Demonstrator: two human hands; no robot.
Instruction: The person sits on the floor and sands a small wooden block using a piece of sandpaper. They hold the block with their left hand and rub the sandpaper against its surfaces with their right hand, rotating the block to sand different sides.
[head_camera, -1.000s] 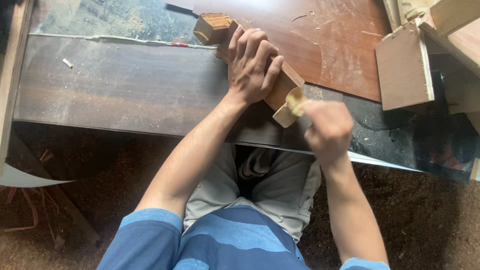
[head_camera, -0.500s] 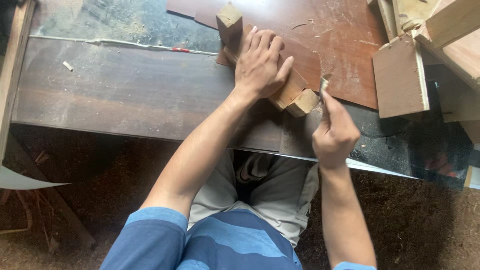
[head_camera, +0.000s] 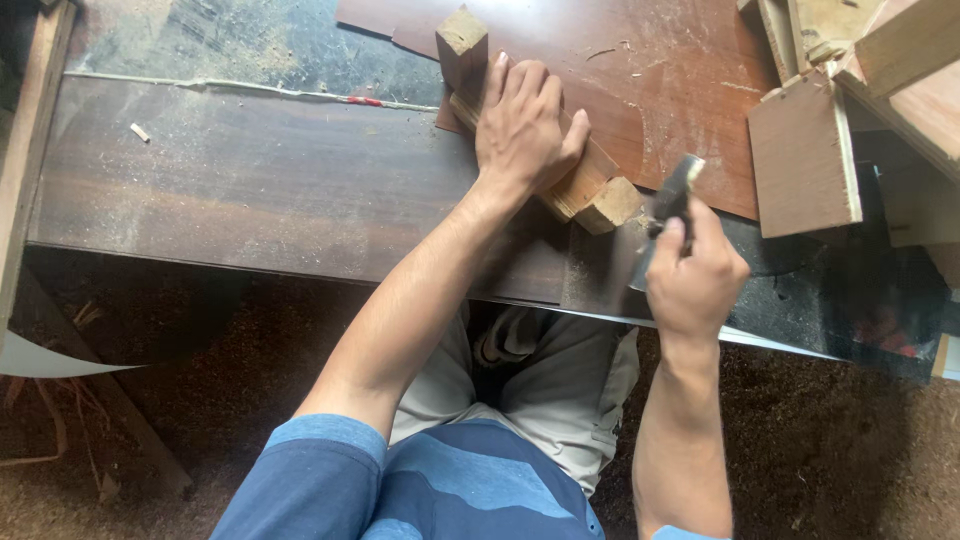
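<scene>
Comparing this moment with the half-second and the second before, the right hand (head_camera: 695, 280) has drawn back from the end of the wooden block assembly (head_camera: 560, 170) and now sits clear of it, its fingers curled tight around a flat metal-bladed tool (head_camera: 668, 205) whose tip points up toward the near end block (head_camera: 607, 205); a narrow gap separates blade and wood, so the tool reads as lifted off between contacts rather than working the end grain. The assembly has also swung slightly, its far end block (head_camera: 462, 45) standing further up the view than before. The left hand (head_camera: 525, 125) lies palm down on the long middle piece, fingers extended and close together toward the far block, thumb spread toward the near one, pressing the wood against the reddish-brown board (head_camera: 660, 80) beneath the fingertips. Both forearms reach forward from the seated body, the left extended nearly straight, the right bent with the wrist cocked upward. Beyond the right-hand knuckles a small square plywood panel (head_camera: 805, 165) lies on the dusty dark workbench (head_camera: 250, 180), well apart from the fingers.
</scene>
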